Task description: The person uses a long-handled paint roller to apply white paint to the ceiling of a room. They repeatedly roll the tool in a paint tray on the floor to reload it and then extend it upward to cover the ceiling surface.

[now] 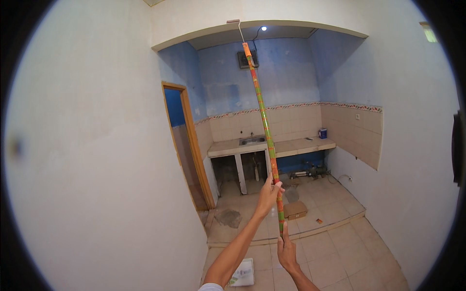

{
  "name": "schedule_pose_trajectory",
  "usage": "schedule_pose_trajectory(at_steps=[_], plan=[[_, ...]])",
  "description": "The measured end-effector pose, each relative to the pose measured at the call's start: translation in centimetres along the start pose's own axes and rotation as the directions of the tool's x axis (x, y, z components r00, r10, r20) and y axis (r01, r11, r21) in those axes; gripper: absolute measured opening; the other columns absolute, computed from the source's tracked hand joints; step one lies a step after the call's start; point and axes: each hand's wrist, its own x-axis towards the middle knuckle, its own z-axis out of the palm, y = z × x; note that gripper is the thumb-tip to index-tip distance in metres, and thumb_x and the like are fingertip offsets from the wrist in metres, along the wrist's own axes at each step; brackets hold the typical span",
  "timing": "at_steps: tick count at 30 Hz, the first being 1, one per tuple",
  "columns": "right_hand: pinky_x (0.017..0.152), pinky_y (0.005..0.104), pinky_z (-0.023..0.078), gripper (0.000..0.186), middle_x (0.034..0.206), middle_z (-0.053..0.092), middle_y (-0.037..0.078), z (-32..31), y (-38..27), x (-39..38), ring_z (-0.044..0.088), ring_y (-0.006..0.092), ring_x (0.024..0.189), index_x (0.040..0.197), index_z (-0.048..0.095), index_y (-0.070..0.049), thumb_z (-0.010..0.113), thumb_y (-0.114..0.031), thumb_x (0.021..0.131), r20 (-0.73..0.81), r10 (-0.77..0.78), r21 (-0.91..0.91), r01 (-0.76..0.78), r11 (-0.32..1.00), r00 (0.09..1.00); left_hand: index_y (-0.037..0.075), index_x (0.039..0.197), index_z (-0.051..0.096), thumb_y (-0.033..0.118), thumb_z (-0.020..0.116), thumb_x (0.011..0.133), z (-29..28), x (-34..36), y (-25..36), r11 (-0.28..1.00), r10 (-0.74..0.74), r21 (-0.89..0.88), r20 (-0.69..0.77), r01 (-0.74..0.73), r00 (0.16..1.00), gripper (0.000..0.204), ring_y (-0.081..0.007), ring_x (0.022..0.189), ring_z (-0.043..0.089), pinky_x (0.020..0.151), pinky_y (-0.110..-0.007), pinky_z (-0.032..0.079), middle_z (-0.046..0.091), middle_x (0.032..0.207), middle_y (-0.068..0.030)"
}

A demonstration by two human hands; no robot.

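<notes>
A long pole [264, 116] wrapped in green, orange and red bands rises from my hands toward the top of the opening. On its upper end is a paint roller [233, 21] with a thin bent wire frame; the roller lies over the white beam [291, 13], and I cannot tell if it touches. My left hand [268, 196] is wrapped round the pole at about the height of the counter's legs. Lower down, my right hand [287, 251] grips the pole near its bottom end, with one finger stretched along it.
A white paint tray [242, 272] sits on the floor below my left arm. Ahead are a raised step [340, 221], a cardboard box [295, 210], a tiled counter [296, 147] with a sink [252, 140], and a pump [315, 170]. A wooden door frame [191, 145] stands left.
</notes>
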Motion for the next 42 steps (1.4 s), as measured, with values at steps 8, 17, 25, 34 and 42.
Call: schedule_pose_trajectory(at_steps=[8, 17, 25, 34, 42], plan=[[0.055, 0.0308, 0.042, 0.065, 0.064, 0.047, 0.009, 1.7, 3.8, -5.2, 0.045, 0.0145, 0.056, 0.159, 0.026, -0.008, 0.048, -0.001, 0.098, -0.169, -0.089, 0.130, 0.112, 0.985, 0.982, 0.004, 0.158, 0.025, 0.015, 0.053, 0.104, 1.6, -4.2, -2.3, 0.988, 0.014, -0.153, 0.037, -0.008, 0.999, 0.062, -0.0124, 0.086, 0.060, 0.080, -0.028, 0.051, 0.057, 0.102, -0.0046], [0.054, 0.0331, 0.043, 0.065, 0.063, 0.049, 0.013, -1.4, 1.0, -2.2, 0.048, 0.0189, 0.054, 0.157, 0.030, -0.005, 0.048, 0.002, 0.096, -0.206, -0.095, 0.106, 0.118, 0.987, 0.974, 0.001, 0.159, 0.023, 0.018, 0.054, 0.104, 2.7, -0.7, 0.1, 0.979, 0.092, -0.190, 0.071, -0.077, 0.993, 0.065, -0.0135, 0.087, 0.061, 0.078, -0.029, 0.053, 0.058, 0.102, -0.0068], [0.059, 0.0353, 0.044, 0.065, 0.069, 0.050, 0.017, -3.4, -2.8, 1.6, 0.048, 0.0211, 0.058, 0.160, 0.023, -0.011, 0.045, -0.002, 0.100, -0.174, -0.110, 0.098, 0.129, 0.987, 0.979, 0.001, 0.159, 0.023, 0.021, 0.052, 0.106, 2.2, 2.7, 1.1, 0.974, 0.117, -0.201, 0.066, -0.102, 0.991, 0.064, -0.0153, 0.093, 0.062, 0.082, -0.030, 0.053, 0.060, 0.109, -0.0084], [0.062, 0.0421, 0.048, 0.063, 0.077, 0.058, 0.029, -6.6, -8.5, 12.7, 0.060, 0.0387, 0.062, 0.161, 0.022, -0.015, 0.043, -0.007, 0.102, -0.264, -0.242, 0.004, 0.252, 0.968, 0.934, 0.001, 0.156, 0.030, 0.028, 0.049, 0.107, -2.0, -1.9, 0.0, 0.999, 0.050, -0.019, 0.040, -0.050, 0.998, 0.059, -0.0206, 0.110, 0.063, 0.093, -0.032, 0.050, 0.056, 0.130, -0.0150], [0.070, 0.0510, 0.050, 0.064, 0.082, 0.062, 0.034, -8.9, -12.4, 23.0, 0.063, 0.0519, 0.074, 0.161, 0.021, -0.016, 0.043, -0.010, 0.101, -0.290, -0.365, -0.126, 0.342, 0.931, 0.885, -0.002, 0.152, 0.036, 0.024, 0.050, 0.107, -7.2, -10.2, -5.7, 0.996, -0.044, 0.078, 0.081, 0.038, 0.996, 0.054, -0.0212, 0.109, 0.064, 0.093, -0.031, 0.049, 0.056, 0.127, -0.0163]])
